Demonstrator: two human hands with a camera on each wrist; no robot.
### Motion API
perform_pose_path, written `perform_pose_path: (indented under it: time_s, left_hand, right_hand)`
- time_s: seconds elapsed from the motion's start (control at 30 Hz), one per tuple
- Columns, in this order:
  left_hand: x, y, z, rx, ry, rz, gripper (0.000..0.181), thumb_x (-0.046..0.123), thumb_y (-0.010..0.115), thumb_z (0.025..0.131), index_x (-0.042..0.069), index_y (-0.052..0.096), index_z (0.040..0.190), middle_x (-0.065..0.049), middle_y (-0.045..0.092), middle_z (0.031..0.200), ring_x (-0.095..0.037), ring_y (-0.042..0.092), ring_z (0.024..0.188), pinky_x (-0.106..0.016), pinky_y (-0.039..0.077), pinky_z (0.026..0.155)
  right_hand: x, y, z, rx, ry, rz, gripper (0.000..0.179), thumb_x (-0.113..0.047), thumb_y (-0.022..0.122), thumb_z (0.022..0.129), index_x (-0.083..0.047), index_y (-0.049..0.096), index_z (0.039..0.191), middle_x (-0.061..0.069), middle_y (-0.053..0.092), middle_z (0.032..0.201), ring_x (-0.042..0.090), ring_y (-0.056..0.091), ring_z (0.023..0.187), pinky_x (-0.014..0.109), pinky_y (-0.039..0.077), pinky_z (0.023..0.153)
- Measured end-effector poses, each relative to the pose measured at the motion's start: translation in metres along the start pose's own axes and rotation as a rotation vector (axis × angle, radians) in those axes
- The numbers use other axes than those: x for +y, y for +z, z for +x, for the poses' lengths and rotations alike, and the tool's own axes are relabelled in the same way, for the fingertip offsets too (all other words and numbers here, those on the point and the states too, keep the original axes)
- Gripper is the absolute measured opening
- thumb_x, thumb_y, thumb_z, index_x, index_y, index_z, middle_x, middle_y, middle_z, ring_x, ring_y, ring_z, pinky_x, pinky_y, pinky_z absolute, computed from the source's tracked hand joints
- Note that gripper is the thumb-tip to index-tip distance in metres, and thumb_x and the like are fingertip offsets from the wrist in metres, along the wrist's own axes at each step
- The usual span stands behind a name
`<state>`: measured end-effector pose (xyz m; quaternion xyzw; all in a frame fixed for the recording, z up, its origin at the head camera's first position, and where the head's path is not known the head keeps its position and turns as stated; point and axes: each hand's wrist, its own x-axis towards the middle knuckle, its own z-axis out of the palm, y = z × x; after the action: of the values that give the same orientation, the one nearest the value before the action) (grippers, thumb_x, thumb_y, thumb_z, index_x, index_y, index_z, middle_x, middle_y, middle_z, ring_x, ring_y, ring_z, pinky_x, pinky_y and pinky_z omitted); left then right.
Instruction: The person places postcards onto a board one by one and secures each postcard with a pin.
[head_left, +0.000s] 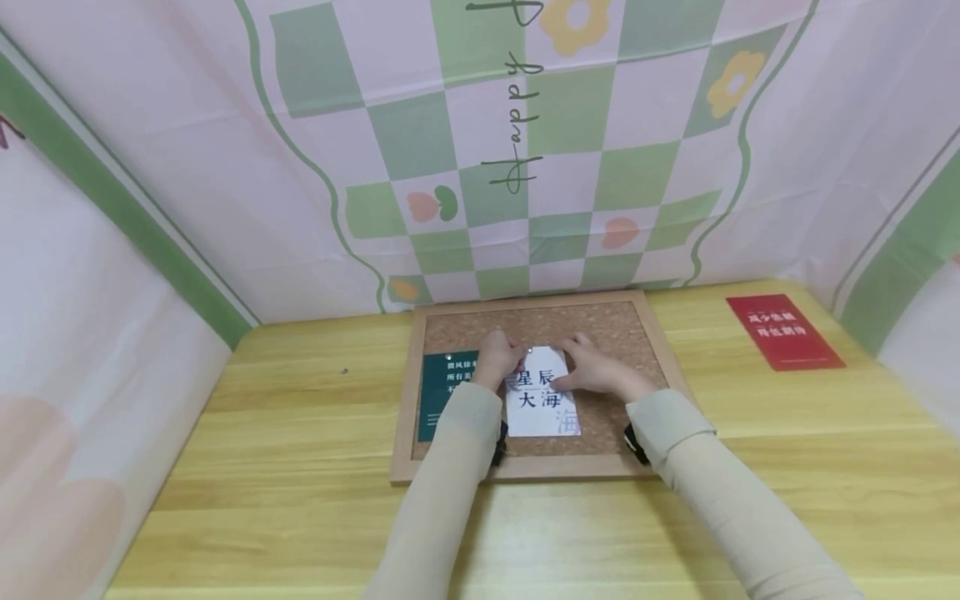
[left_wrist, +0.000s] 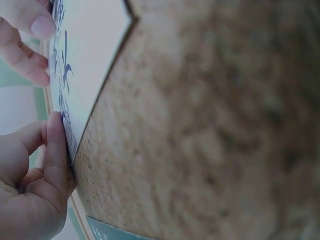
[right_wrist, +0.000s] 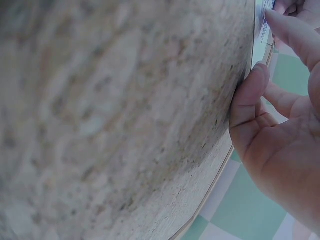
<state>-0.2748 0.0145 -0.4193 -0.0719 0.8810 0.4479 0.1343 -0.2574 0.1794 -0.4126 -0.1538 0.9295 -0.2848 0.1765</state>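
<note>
A white card (head_left: 534, 417) with dark blue lettering lies upright on the cork board (head_left: 611, 429), a small round pin (head_left: 529, 351) near its top edge. My left hand (head_left: 498, 358) has its fingers curled at the card's upper left edge and pinches it there; the left wrist view shows that hand (left_wrist: 37, 185) from close by. My right hand (head_left: 600, 367) lies at the card's right side, its thumb touching the face and its other fingers loosely bent near the edge. In the right wrist view the right hand (right_wrist: 285, 130) rests against the cork. Some fingertips are hidden.
A dark green card (head_left: 431, 400), partly behind my left arm, is on the board's left side with a pin (head_left: 448, 357) at its top. A red card (head_left: 787, 333) lies on the wooden table (head_left: 300, 433) at right. A tiny object (head_left: 344, 371) lies at left.
</note>
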Motion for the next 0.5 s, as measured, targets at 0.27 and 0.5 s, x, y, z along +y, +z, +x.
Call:
perform_pose_path:
  time_s: [0.27,0.5]
  left_hand:
    - [0.0008,0.0011,0.0001,0.009,0.007,0.029,0.043,0.026,0.055,0.097,0.010,0.054,0.056,0.002,0.052,0.054,-0.011,0.050,0.056,-0.022,0.040,0.061]
    - [0.0013,0.0002,0.0022,-0.014,-0.023,0.012,0.043,0.025,0.055,0.097,0.010,0.055,0.057,0.001,0.052,0.054,-0.012,0.049,0.056,-0.023,0.040,0.058]
  right_hand:
    - [-0.0007,-0.0003,-0.0005,-0.003,-0.001,-0.012,0.075,-0.023,0.071,0.084,0.008,0.034,0.142,0.032,0.028,0.142,0.050,0.033,0.131,0.062,0.031,0.108]
    - [-0.0009,-0.0001,0.0002,-0.006,0.016,-0.019,0.075,-0.023,0.070,0.085,0.006,0.034,0.143,0.031,0.027,0.142,0.050,0.032,0.131,0.063,0.031,0.108]
